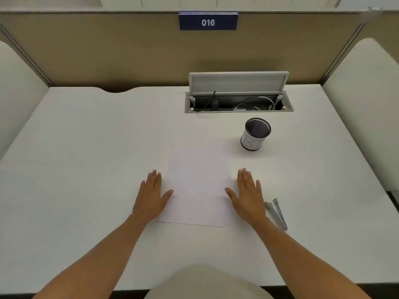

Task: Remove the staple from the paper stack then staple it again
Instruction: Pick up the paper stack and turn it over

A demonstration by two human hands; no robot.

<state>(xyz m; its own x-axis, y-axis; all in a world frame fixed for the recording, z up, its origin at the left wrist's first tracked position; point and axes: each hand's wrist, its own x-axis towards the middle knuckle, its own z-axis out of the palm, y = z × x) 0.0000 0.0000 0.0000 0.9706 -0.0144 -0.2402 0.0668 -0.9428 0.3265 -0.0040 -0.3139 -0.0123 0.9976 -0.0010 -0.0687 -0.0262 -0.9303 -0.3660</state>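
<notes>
A white paper stack (pixel 197 186) lies flat on the white desk (pixel 86 147) in front of me; its staple is too small to make out. My left hand (pixel 152 194) rests palm down at the stack's left edge, thumb on the paper. Flat at the right edge lies my right hand (pixel 248 193), its thumb also touching the sheet. Both hands hold nothing. A silver stapler (pixel 277 212) lies on the desk just right of my right wrist, pointing away and to the left.
A black mesh pen cup (pixel 255 134) with a white label stands beyond the stack to the right. Behind it an open cable tray (pixel 238 102) with raised lid sits in the desk. Beige partitions enclose the desk on three sides.
</notes>
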